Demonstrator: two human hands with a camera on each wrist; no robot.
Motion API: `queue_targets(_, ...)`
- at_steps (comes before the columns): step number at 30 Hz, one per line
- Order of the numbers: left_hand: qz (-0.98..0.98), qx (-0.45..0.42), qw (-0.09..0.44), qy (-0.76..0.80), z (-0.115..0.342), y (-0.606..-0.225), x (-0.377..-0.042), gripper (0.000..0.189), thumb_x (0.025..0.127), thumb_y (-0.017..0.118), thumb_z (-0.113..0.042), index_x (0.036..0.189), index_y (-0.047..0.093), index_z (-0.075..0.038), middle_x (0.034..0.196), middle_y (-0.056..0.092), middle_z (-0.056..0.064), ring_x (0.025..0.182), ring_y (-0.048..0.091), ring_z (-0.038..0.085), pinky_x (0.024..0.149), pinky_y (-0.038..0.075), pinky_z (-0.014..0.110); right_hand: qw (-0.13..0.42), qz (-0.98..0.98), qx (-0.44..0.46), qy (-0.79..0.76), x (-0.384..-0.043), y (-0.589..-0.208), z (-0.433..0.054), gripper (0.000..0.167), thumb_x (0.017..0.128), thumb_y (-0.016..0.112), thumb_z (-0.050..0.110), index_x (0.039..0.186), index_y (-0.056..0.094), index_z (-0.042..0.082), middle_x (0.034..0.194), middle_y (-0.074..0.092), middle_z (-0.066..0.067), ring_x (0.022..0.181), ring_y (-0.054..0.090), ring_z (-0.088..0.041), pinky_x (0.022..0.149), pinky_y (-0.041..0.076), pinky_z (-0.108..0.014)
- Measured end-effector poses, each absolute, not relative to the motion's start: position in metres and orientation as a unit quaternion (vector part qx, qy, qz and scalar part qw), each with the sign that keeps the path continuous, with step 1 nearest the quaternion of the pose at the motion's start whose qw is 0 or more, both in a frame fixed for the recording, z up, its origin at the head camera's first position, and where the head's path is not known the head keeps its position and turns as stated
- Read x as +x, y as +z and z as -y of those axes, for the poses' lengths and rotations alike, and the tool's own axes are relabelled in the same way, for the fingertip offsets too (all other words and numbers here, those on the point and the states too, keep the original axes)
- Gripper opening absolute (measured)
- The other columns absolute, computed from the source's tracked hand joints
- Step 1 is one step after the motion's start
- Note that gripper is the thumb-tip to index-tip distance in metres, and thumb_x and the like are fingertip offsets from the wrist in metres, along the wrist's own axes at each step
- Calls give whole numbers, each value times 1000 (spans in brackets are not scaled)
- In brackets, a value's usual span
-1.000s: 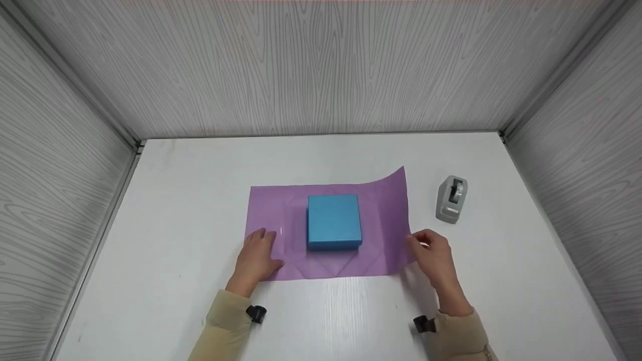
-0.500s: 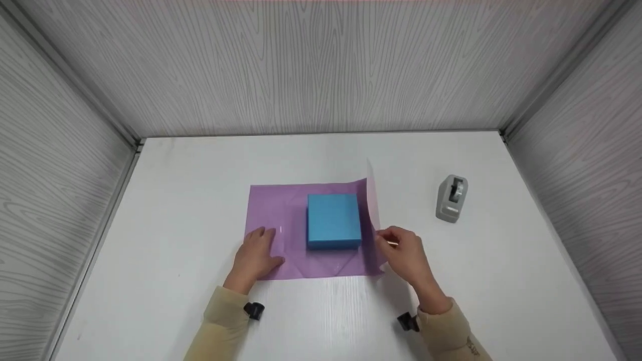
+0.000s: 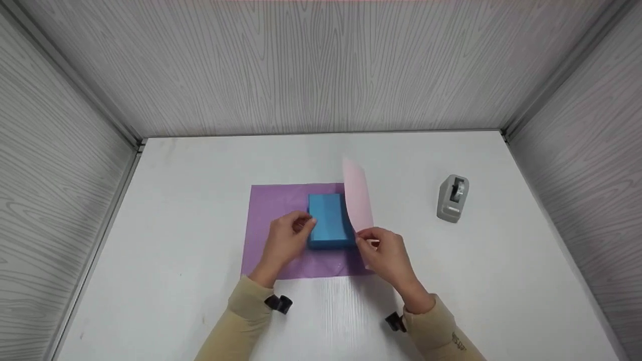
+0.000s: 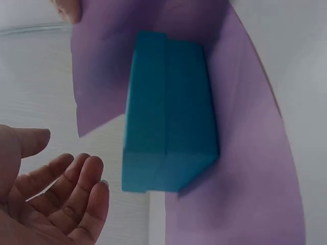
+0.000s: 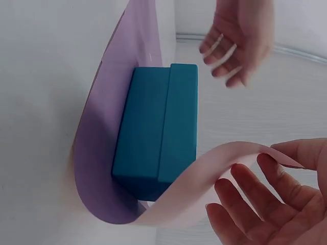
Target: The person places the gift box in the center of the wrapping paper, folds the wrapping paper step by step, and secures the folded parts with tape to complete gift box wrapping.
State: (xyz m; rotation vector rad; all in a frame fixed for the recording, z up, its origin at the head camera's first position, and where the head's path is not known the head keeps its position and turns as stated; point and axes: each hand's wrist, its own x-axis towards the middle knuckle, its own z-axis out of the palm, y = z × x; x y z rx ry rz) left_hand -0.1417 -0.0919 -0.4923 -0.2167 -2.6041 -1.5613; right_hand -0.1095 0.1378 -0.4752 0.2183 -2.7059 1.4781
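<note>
From the head view we look down on a person's two hands at work around a blue box (image 3: pixel 325 215), which sits on a purple sheet (image 3: pixel 268 220) near the middle of the frame, on a white surface (image 3: pixel 185 200). The right hand (image 3: pixel 385 253), just right of the box, pinches the edge of the sheet between thumb and fingers; that side stands raised, its pale pink reverse turned to us and partly covering the right of the box's top.

In the same view the left hand (image 3: pixel 285 238) appears to meet the box's left edge. The wrist views tell us otherwise: in the left wrist view it lies at lower left, fingers loosely bent, grasping nothing and apart from the box, and the right wrist view shows it so at upper right.

Only the wrist views give us the seam along the box's sides, and the right wrist view best shows the sheet's curve, sweeping beneath the box and up to the right hand's grip at lower right. Only the head view gives us the gray tape dispenser (image 3: pixel 453 198), right of center on the surface, and the beige sleeves (image 3: pixel 233 321).
</note>
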Motion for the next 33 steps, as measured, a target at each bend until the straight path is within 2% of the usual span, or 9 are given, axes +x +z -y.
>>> queue_targets(6, 835, -76, -14, -545, 63, -483, -151, 30, 97, 63, -32, 103, 71, -3, 83, 68, 0, 70, 64, 13, 67, 54, 31, 30, 876, 83, 473, -108, -477, -131, 7, 90, 69, 7, 93, 74, 4, 91, 71, -4, 87, 66, -16, 81, 56, -40)
queue_targets(11, 847, -69, -30, -527, 51, -481, -153, 32, 96, 64, -36, 99, 72, -5, 75, 66, -2, 64, 61, 12, 59, 51, 29, 40, 881, 108, 460, -106, -478, -127, 7, 90, 68, 7, 93, 74, 4, 92, 72, -4, 89, 67, -17, 80, 56, -40)
queue_targets(20, 859, -64, -13, -508, 53, -486, -157, 14, 93, 65, -17, 91, 70, -4, 73, 62, -1, 64, 54, 12, 59, 47, 28, 31, 877, 141, 459, -105, -477, -126, 10, 92, 69, 14, 96, 73, 5, 93, 71, -2, 87, 65, -16, 81, 54, -40)
queue_targets(24, 866, -46, -6, -498, 59, -488, -158, 14, 93, 64, -17, 92, 70, -5, 73, 62, -1, 62, 53, 12, 59, 47, 28, 23, 873, 140, 467, -109, -479, -130, 16, 94, 68, 21, 99, 74, 7, 95, 71, 0, 91, 65, -17, 84, 52, -45)
queue_targets(28, 879, -39, 26, -474, 64, -493, -158, 13, 92, 64, -17, 88, 70, -6, 72, 61, -1, 60, 51, 12, 60, 46, 31, 35, 878, 137, 456, -116, -484, -134, 15, 94, 68, 20, 98, 74, 7, 95, 71, 0, 93, 65, -18, 85, 52, -45)
queue_targets(33, 890, -40, 63, -450, 68, -502, -159, 12, 91, 65, -14, 80, 67, -7, 87, 56, 7, 80, 52, 23, 72, 46, 38, 63, 884, 131, 444, -128, -493, -140, 9, 92, 70, 12, 96, 72, 4, 96, 70, -5, 94, 65, -21, 84, 53, -43)
